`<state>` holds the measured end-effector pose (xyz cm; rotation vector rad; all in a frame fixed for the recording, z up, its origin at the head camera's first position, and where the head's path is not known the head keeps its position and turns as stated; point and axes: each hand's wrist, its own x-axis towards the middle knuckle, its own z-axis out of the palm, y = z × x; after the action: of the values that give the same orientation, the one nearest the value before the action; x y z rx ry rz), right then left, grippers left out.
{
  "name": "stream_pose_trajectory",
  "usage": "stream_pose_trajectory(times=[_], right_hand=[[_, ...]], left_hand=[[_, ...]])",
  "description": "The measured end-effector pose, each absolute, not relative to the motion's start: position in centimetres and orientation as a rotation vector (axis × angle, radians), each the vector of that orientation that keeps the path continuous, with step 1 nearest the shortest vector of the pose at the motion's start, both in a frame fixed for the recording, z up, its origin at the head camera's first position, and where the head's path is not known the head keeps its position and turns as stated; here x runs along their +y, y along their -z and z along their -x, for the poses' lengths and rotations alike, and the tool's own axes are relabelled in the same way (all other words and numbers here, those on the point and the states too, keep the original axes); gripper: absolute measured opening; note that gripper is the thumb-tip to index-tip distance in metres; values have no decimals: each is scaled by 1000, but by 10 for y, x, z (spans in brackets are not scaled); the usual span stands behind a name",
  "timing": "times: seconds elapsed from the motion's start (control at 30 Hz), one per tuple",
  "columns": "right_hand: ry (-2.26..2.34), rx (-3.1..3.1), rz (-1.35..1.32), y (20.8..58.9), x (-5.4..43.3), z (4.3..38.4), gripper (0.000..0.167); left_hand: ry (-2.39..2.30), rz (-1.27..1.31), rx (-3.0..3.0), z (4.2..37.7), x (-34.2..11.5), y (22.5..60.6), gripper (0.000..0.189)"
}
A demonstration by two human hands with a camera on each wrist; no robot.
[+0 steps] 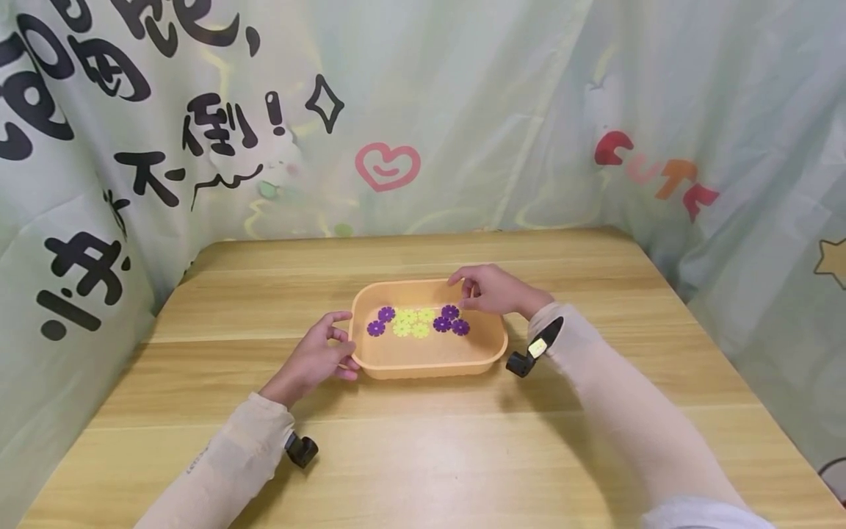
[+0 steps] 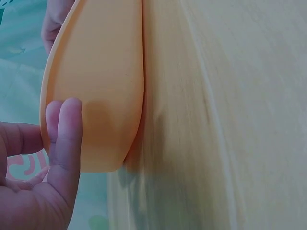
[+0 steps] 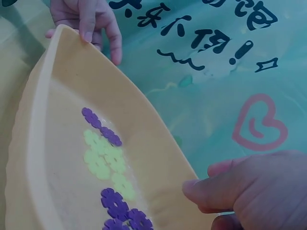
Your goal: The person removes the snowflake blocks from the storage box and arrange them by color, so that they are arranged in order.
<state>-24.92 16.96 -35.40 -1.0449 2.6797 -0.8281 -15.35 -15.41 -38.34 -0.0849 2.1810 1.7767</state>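
Holding tray (image 1: 429,366) — left hand (image 1: 320,355), right hand (image 1: 496,289) — curtain (image 1: 482,110): "CUTE" (image 1: 675,178)

Light-orange tray (image 1: 429,354): shallow, longish, rounded corners, smooth inside; open side up on wooden table (image 1: 429,455), long sides running left to right.
Tray hold: gripped at left end by left hand (image 1: 319,358), two fingers against outer wall; pinched at far rim, right of centre, by right hand (image 1: 494,289), thumb on inner side.
Tray contents: flower-shaped discs with notched edges, in three groups along the floor.
Purple pair (image 1: 387,311): two discs, close together, toward left end, beside the yellow.
Yellow cluster (image 1: 411,322): pale, bright, mid-tray, tightly bunched; exact count unclear.
Purple trio (image 1: 450,316): three discs, bunched right of the yellow, near right thumb.
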Motion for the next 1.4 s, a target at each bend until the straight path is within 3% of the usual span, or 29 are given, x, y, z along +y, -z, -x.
stream_pose_trajectory(times=[0.77, 1.1, 1.4], right_hand=[[413, 2628, 1042, 363, 136, 258, 32], [253, 2600, 912, 366, 128, 261, 34], [95, 2639, 811, 369, 122, 258, 21]], left_hand=[[-1758, 55, 2185, 153, -156, 385, 59], [-1760, 53, 2171, 152, -156, 381, 59], [-1770, 27, 2173, 151, -157, 384, 58]])
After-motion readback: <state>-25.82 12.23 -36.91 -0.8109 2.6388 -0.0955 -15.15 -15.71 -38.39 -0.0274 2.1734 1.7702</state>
